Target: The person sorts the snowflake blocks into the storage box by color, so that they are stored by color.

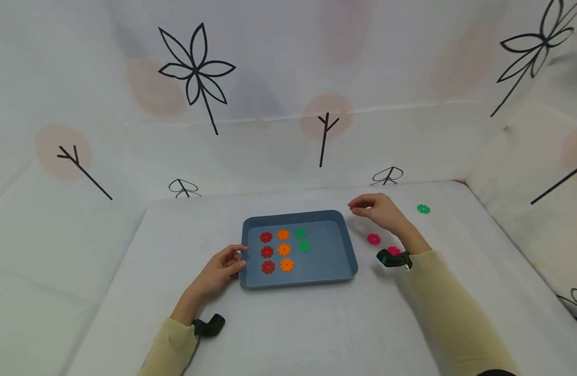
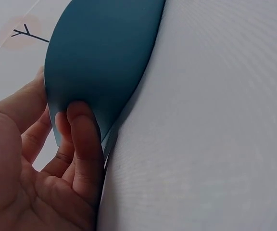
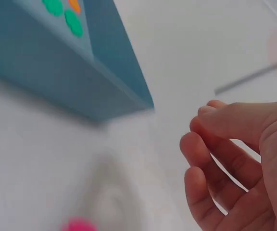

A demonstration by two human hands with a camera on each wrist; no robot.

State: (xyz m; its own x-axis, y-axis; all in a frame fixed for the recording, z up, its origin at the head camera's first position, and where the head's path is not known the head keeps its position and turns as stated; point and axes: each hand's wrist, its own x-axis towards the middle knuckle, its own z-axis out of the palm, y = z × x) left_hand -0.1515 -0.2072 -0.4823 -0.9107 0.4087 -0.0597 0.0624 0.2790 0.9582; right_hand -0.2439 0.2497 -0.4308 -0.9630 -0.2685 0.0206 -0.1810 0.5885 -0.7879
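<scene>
A blue-grey tray [image 1: 323,256] lies on the white table, holding flower-shaped discs: a column of red discs [image 1: 267,251], a column of orange discs [image 1: 284,249] and two green discs [image 1: 304,246]. My left hand [image 1: 221,269] grips the tray's left side, its curled fingers against the outer wall in the left wrist view. Beyond the tray's far right corner, my right hand [image 1: 375,210] is raised with thumb and forefinger pinched together. A small reddish bit shows at those fingertips in the head view, mostly hidden by the fingers.
Right of the tray lie a pink disc [image 1: 374,239] and another pink disc [image 1: 394,251], partly covered by the right wrist camera [image 1: 393,258]. A loose green disc [image 1: 423,209] lies at the far right. A patterned cloth wall [image 1: 269,151] stands behind the table.
</scene>
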